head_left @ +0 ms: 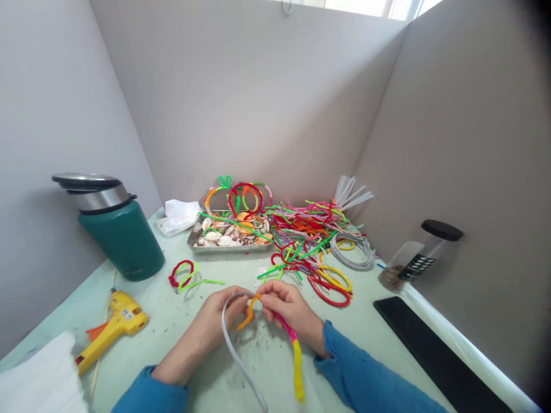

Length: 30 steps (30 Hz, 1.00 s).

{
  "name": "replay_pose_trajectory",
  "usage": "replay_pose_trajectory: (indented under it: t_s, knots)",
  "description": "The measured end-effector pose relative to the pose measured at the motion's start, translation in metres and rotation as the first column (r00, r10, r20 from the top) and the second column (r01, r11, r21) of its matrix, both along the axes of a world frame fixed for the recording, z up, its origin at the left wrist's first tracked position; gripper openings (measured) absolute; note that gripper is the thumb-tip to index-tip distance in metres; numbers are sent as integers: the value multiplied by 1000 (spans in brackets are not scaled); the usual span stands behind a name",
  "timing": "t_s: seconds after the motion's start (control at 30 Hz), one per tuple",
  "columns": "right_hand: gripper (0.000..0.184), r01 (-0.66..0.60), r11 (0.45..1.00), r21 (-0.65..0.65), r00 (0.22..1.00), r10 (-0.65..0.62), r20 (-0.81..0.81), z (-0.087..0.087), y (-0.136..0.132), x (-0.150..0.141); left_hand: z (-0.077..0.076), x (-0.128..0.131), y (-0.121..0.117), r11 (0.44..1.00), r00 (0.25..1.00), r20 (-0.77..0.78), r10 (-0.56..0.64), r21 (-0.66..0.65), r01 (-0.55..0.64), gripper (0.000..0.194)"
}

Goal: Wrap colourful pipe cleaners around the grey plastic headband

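Note:
Between my hands is a thin grey tube [236,357], its bare length curving down toward me on the left. Its other end is wrapped in pink and yellow pipe cleaner [298,370] and hangs below my right hand. An orange pipe cleaner [246,319] lies across the tube between my fingers, its loose end pointing down. My left hand [215,315] is closed, pinching the tube near the orange part. My right hand [295,310] is closed too, thumb and fingertips on the orange pipe cleaner where it meets the tube.
Ahead stand a metal tray [232,248] of seashells with wrapped rings and a heap of pipe cleaners [301,221]. Coiled grey tubing [365,261], a jar [413,261] and a black strip [430,350] lie right. Left are a green bottle [120,238] and yellow glue gun [114,327].

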State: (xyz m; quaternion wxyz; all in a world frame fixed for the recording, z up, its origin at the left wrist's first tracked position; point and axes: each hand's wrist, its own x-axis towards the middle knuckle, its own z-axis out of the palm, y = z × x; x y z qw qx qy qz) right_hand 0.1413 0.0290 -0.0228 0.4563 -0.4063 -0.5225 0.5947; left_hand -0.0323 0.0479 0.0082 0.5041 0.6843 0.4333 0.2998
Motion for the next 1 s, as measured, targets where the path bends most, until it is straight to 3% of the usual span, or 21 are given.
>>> replay_pose_trajectory:
  t_s: [0.27,0.5,0.77,1.0]
  knots:
    - [20,-162,984,-71,972,146,-183,1,1,5,4,-1,0,994,994,93,-58,94,49,18]
    - [22,-257,957,-136,939,213,-270,2,3,6,2,-5,-3,959,996,-60,-60,274,74,18]
    - [20,-270,952,-145,943,230,-242,4,1,7,5,-7,0,920,994,-59,-97,375,112,13]
    - [20,-265,958,-114,953,242,-180,6,-1,4,1,-7,1,932,994,-36,-102,345,108,15]
